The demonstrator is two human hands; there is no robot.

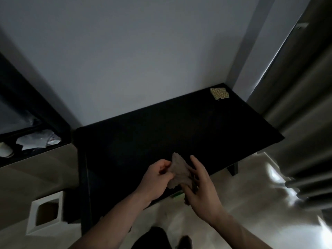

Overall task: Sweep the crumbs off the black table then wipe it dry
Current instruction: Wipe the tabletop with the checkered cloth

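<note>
Dim room, view from above w/ a black table (pixel 161 123) set against a pale wall (pixel 134 51). Over the table's near edge, two bare hands hold a crumpled brownish cloth (pixel 178 172) between them. Left hand (pixel 157 178) has fingers curled, pinching the cloth's left side. Right hand (pixel 201 184) has fingers straight & slightly spread, resting against the cloth's right side. A yellow checked cloth (pixel 219 93) lies flat at the table's far right corner, well apart from the hands. Crumbs too dark to make out. White square bin (pixel 45 216) on floor at left; curtain (pixel 296 105) at right.
</note>
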